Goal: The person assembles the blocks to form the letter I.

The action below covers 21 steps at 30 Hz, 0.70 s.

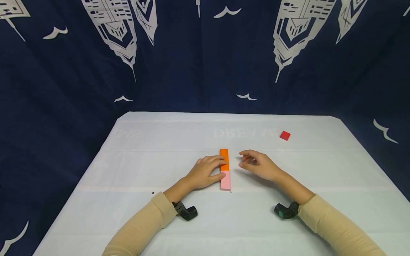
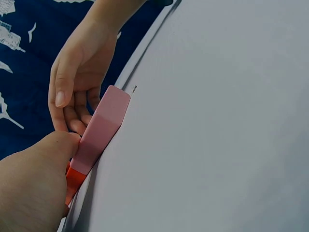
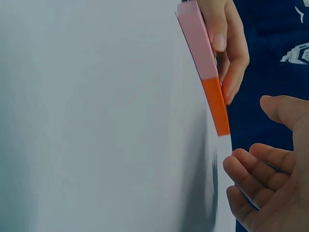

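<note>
An orange block [image 1: 224, 153] and a pink block [image 1: 225, 183] lie end to end in one straight strip on the white table, the orange one farther away. From the left side my left hand [image 1: 205, 173] touches the strip, fingertips at the orange block and thumb at the pink one. Across a small gap on the right, my right hand [image 1: 259, 166] hovers with loosely bent fingers, holding nothing. The right wrist view shows the orange block [image 3: 216, 107] meeting the pink block [image 3: 198, 43]. In the left wrist view, my left thumb [image 2: 67, 142] lies against the pink block's side.
A small red square piece [image 1: 285, 136] lies toward the back right of the table [image 1: 128, 167]. Behind the table hangs a dark blue cloth [image 1: 205, 64] with white printed buildings and birds. Two tiny dark specks dot the tabletop.
</note>
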{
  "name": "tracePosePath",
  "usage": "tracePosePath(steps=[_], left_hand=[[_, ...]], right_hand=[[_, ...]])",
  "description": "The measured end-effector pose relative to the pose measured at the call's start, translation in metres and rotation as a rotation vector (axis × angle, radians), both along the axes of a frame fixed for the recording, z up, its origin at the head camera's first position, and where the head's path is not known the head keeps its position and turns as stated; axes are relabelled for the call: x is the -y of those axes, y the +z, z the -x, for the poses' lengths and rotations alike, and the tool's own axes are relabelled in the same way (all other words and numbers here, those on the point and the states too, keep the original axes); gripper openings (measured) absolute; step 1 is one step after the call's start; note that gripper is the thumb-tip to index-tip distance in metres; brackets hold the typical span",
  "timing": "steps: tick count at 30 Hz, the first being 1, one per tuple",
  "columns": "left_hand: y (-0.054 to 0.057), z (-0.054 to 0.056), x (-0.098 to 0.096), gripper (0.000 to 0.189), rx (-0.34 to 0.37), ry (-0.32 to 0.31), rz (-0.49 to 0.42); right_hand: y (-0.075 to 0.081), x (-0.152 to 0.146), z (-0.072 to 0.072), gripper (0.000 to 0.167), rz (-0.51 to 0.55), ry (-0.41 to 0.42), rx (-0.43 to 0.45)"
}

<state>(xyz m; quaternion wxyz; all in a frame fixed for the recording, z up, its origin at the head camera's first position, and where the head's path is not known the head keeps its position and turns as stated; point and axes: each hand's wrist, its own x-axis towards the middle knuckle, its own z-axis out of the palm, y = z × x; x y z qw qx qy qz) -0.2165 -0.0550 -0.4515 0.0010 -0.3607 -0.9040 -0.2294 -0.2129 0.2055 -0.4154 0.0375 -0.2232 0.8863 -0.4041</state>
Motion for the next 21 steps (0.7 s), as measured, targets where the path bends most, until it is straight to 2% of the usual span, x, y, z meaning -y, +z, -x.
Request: tracePosePath(steps=[14,21], left_hand=[[0.001,0.0,0.001,0.051,0.001,-0.012,0.003],[-0.001,0.0,0.001,0.051,-0.005,-0.012,-0.006]], right_hand=[[0.009,-0.036,0.019,0.045,-0.061,-0.097,-0.001],[0.013,-0.058,0.031,0.049,-0.113,-0.191,-0.03]])
